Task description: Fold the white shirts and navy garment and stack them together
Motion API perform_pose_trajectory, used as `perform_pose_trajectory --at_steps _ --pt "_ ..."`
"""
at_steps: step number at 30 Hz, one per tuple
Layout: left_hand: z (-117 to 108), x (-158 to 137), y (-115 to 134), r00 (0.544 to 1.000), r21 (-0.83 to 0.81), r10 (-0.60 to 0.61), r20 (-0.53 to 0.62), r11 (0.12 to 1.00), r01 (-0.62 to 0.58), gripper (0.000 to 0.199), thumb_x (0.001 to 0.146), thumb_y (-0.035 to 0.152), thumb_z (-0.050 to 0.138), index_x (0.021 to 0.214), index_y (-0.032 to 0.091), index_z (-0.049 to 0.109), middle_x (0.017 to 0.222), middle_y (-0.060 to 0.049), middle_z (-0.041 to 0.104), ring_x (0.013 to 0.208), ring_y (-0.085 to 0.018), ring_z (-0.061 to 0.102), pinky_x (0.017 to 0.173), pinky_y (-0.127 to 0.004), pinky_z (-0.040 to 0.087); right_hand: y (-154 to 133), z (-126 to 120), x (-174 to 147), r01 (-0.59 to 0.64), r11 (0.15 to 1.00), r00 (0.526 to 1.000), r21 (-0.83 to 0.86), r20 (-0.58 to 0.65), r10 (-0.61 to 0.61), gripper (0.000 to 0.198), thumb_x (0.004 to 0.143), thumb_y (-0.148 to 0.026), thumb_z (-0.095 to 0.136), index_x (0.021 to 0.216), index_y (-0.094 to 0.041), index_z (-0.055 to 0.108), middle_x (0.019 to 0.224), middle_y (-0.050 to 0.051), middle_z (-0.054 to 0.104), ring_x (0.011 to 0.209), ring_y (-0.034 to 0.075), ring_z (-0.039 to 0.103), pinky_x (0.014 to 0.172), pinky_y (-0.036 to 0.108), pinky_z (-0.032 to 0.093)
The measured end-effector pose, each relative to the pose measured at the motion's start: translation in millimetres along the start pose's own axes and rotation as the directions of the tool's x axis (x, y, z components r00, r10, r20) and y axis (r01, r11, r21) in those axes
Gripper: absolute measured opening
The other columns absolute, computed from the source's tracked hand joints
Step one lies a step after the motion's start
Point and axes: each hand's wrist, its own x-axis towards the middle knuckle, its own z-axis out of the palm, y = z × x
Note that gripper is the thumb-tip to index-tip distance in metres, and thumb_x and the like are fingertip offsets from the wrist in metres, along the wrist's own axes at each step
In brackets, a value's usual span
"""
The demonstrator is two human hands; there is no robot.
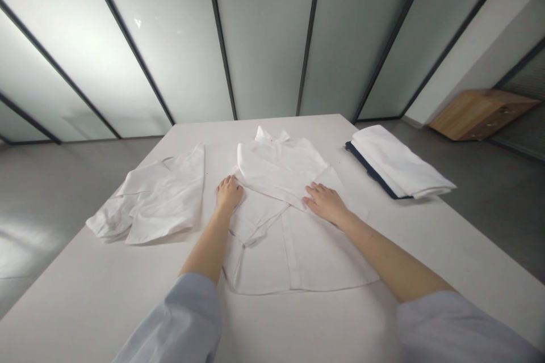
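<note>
A white collared shirt (272, 255) is spread on the table before me, its collar at the far end and its hem toward me. One sleeve lies folded across the body. My left hand (230, 193) rests at the shirt's left edge, by the folded sleeve; its fingers point away from me, and whether they pinch the cloth is hard to see. My right hand (326, 202) lies flat on the right part of the shirt, palm down, fingers stretched out over the sleeve.
Another white garment (166, 195) lies loosely crumpled on the left of the table (140, 289). On the right edge sits a stack of folded white cloth (400, 159) over a dark navy piece (374, 173). Frosted glass panels (264, 39) and a wooden cabinet (472, 113) stand beyond.
</note>
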Motion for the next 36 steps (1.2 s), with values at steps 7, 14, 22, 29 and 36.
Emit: perform_pose_trajectory --at_steps 7,14,22,29,36 --pt "-13 5 -2 1.0 0.045 -0.013 -0.01 0.999 0.014 0.036 0.085 0.027 0.048 0.12 0.019 0.056 0.113 -0.016 0.067 0.106 -0.031 0.062 0.082 -0.039 0.048 5 -21 12 -0.177 0.974 0.984 0.138 0.034 0.174 0.049 0.095 -0.051 0.038 0.125 -0.018 0.057 0.123 0.016 0.063 0.106 0.027 0.062 0.085 0.034 0.046" --pt "-24 23 -6 0.989 0.128 0.071 0.132 0.988 -0.088 0.032 0.089 0.03 0.042 0.107 0.021 0.067 0.104 -0.016 0.071 0.098 -0.031 0.066 0.077 -0.038 0.048 7 -41 38 -0.032 0.997 0.959 0.065 0.282 0.013 0.016 0.08 -0.034 0.059 0.085 -0.023 0.069 0.095 0.009 0.072 0.086 0.024 0.066 0.064 0.028 0.043" --pt "-26 12 -37 0.985 -0.019 0.14 0.103 0.99 -0.139 0.033 0.09 0.03 0.039 0.084 0.021 0.07 0.092 -0.009 0.072 0.088 -0.024 0.066 0.069 -0.03 0.045 36 -44 33 -0.019 0.975 0.933 0.222 0.355 -0.063 0.017 0.078 -0.023 0.051 0.067 -0.019 0.063 0.072 0.005 0.067 0.067 0.018 0.061 0.057 0.026 0.038" --pt "-24 10 -40 0.968 -0.072 0.236 0.092 0.971 -0.23 0.03 0.079 0.021 0.052 0.105 0.021 0.066 0.096 -0.007 0.071 0.089 -0.023 0.066 0.075 -0.028 0.047 40 -34 31 -0.032 0.949 0.967 0.313 0.249 -0.05 0.022 0.083 -0.038 0.058 0.093 -0.021 0.067 0.084 0.005 0.071 0.076 0.019 0.064 0.063 0.025 0.042" --pt "-33 71 -37 0.984 -0.19 0.148 0.103 0.974 -0.126 0.042 0.086 0.026 0.041 0.122 0.02 0.061 0.091 -0.004 0.072 0.093 -0.021 0.065 0.084 -0.03 0.047 57 -25 39 -0.071 0.896 0.995 0.438 0.093 0.033 0.028 0.087 -0.043 0.054 0.095 -0.02 0.069 0.097 0.008 0.072 0.088 0.022 0.064 0.078 0.029 0.047"
